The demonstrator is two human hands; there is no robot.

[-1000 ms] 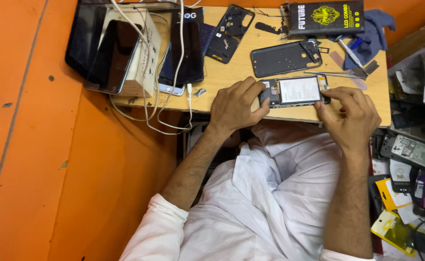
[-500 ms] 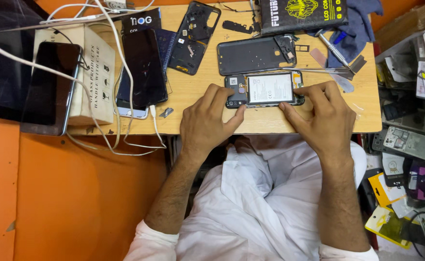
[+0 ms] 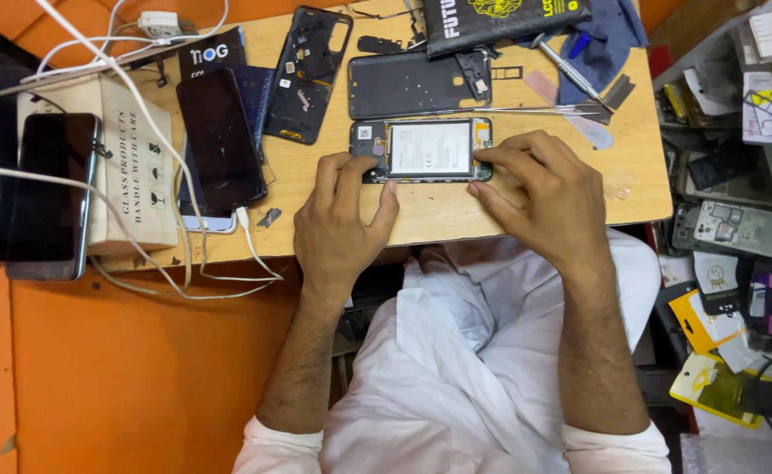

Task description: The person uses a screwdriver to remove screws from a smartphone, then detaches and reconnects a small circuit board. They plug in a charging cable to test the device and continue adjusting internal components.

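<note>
Small light wooden table [image 3: 526, 219] against orange walls, cluttered with phone parts. Opened black smartphone with white battery [image 3: 423, 150] lies near the edge; left hand [image 3: 342, 219] and right hand [image 3: 539, 193] press fingertips on its ends.

**Opened phone comes down flat onto the bench**

A second ago the opened smartphone with its white battery exposed [image 3: 422, 150] is held up off the wooden bench top [image 3: 456, 215], pinched at its two ends above the front edge. Now it lies flat on the wood, further in from that edge, just below the black plastic back cover [image 3: 412, 83]. The left hand [image 3: 344, 219] shifts from gripping the phone's end to resting beside it, fingertips on the left end and lower edge. The right hand [image 3: 544, 197] moves from a pinch at the right end to pressing fingertips on the phone's right edge. The head camera swings left and closer, so the pale cardboard box [image 3: 136, 171] with white cables comes fully into view.
</note>
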